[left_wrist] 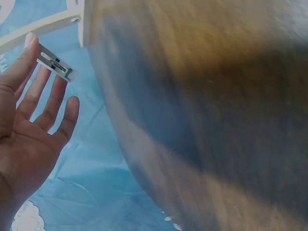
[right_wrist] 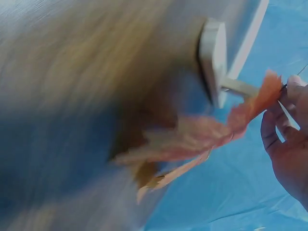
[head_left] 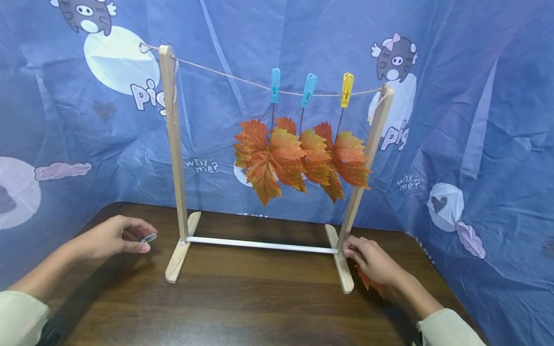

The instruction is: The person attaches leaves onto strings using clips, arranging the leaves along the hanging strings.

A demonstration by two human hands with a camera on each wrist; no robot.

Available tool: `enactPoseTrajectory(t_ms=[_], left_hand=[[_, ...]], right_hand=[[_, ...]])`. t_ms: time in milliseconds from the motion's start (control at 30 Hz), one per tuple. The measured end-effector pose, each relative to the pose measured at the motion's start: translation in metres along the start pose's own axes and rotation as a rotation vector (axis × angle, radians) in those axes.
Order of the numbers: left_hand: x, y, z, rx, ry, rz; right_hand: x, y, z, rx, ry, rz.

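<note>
My left hand (head_left: 113, 235) pinches a small pale clothespin (left_wrist: 57, 62) between thumb and fingertips, to the left of the wooden stand. In the right wrist view, my right hand (right_wrist: 291, 139) pinches an orange artificial maple leaf (right_wrist: 202, 137) near its stem; in the head view that hand covers most of the leaf, beside the stand's right foot. Three orange leaves (head_left: 270, 161) hang from the twine (head_left: 225, 74) strung across the stand. Two blue clothespins (head_left: 275, 85) and a yellow clothespin (head_left: 346, 90) hold them by their stems.
The stand has a left post (head_left: 175, 144), a right post (head_left: 368, 158), and a white bar (head_left: 259, 245) low between its wooden feet. It stands on a brown wooden table (head_left: 242, 307). Blue printed cloth (head_left: 207, 182) rises behind and at both sides.
</note>
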State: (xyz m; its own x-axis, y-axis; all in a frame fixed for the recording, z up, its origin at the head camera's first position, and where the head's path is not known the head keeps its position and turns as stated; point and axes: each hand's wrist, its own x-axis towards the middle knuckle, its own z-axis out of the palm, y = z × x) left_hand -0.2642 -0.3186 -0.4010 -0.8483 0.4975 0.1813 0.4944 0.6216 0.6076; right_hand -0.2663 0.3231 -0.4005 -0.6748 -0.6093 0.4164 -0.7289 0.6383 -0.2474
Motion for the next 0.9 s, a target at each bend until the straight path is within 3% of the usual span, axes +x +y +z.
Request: enactPoseTrajectory(t_ms=[200, 467, 900], left_hand=[[0.004, 0.017, -0.004, -0.001, 0.023, 0.042], [0.013, 0.040, -0.007, -0.031, 0.032, 0.023], [0.032, 0.082, -0.010, -0.078, 0.104, 0.082]], right_hand=[[0.017, -0.018, -0.006, 0.130, -0.010, 0.095], [0.038, -0.040, -0.009, 0.188, 0.027, 0.209], [0.073, -0.078, -0.003, 0.262, 0.027, 0.235]])
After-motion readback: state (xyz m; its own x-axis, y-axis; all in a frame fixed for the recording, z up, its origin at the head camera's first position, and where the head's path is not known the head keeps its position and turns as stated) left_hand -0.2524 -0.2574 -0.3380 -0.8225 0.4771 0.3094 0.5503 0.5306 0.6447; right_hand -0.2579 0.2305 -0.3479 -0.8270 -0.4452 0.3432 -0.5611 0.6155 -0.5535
